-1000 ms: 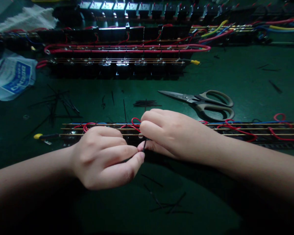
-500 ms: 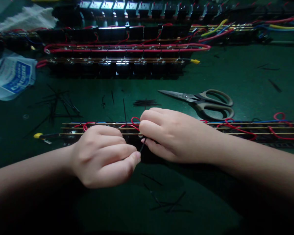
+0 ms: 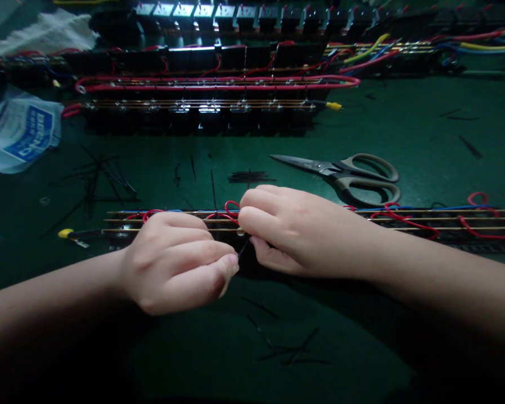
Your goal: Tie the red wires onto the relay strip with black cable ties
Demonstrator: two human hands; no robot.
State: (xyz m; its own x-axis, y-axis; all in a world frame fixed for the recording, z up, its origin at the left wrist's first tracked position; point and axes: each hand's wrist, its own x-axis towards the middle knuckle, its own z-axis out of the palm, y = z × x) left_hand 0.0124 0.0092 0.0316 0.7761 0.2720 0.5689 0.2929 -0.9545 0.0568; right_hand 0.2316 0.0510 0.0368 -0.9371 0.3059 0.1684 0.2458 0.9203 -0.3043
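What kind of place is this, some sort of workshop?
Probably an electrical assembly bench: rows of wired black switch strips lie on a green mat, with scissors and black cable ties scattered beside them.

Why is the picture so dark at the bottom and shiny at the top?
Head view: light falls on the far rows of black parts, whose tops glint; the left hand and right hand are lit, but the arms fade into shadow near the bottom edge. The scissors look sharp, the corners dim, and the strip curves slightly from the wide lens.
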